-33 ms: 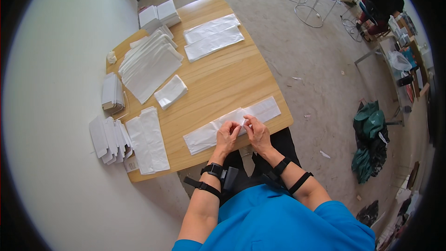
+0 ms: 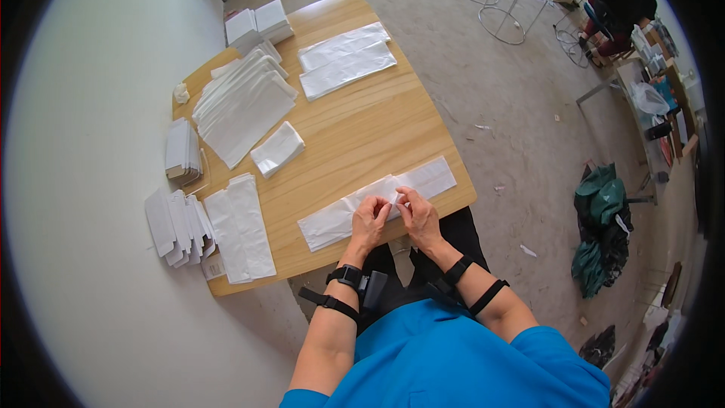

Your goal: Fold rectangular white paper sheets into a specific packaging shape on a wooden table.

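Note:
Along the table's near edge lies a long, flat-folded white plastic bag (image 2: 332,224), slightly glossy and creased. Over its middle, my left hand (image 2: 369,221) pinches the thin film with thumb and forefinger. My right hand (image 2: 420,219) pinches the same spot from the other side, its fingertips almost touching the left ones. A small raised bit of white film shows between the fingertips. Whether the bag is one layer or several, I cannot tell. Nearest to the left of it is a flat stack of white bags (image 2: 242,230).
The wooden table (image 2: 362,132) also bears a fanned pile of white bags (image 2: 245,102), a small folded bundle (image 2: 278,149) and two folded strips (image 2: 347,68) farther back. White boxes (image 2: 181,153) line the wall side. Across the room, a person (image 2: 627,0) sits by a cluttered table.

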Available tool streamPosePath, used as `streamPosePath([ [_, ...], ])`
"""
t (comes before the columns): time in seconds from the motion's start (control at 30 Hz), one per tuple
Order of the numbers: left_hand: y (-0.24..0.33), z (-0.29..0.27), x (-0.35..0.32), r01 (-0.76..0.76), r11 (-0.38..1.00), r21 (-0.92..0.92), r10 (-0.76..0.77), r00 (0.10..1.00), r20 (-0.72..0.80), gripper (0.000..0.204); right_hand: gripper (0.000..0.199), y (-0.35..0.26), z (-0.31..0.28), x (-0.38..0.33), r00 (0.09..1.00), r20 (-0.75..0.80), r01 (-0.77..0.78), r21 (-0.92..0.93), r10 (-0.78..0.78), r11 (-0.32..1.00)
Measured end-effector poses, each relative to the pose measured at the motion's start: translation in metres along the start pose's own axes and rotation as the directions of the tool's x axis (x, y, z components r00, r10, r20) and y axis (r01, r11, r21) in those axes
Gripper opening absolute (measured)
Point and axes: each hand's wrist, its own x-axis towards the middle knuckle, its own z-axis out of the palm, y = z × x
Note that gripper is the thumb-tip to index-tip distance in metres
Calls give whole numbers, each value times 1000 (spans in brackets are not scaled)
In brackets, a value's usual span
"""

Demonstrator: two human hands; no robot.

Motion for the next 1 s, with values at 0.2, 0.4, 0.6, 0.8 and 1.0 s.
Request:
streamPosePath([
  [0.2, -3, 1, 3, 86, 980, -178, -93, 995, -30, 14, 35, 11, 2, -5, 986, -30, -166, -9, 165, 986],
  [0.4, -6, -5, 5, 94, 979, -180, -89, 995, 33, 15, 51, -9, 1, 0, 988, -69, -149, -146, 140, 978],
  [0.6, -2, -7, 4, 52, 988, -144, -46, 998, 41, 15, 61, -1, 13, 20, 982, -73, -187, -270, 173, 945],
  [0.8, -5, -10, 5, 163, 972, -170, -143, 982, 123, 14, 64, 11, 16, 24, 935, -144, -351, -261, 324, 899],
  [1.0, -11, -11, 7, 160, 929, -334, -125, 984, 124, 12, 59, -14, 8, 24, 991, -100, -113, -290, 87, 950],
])
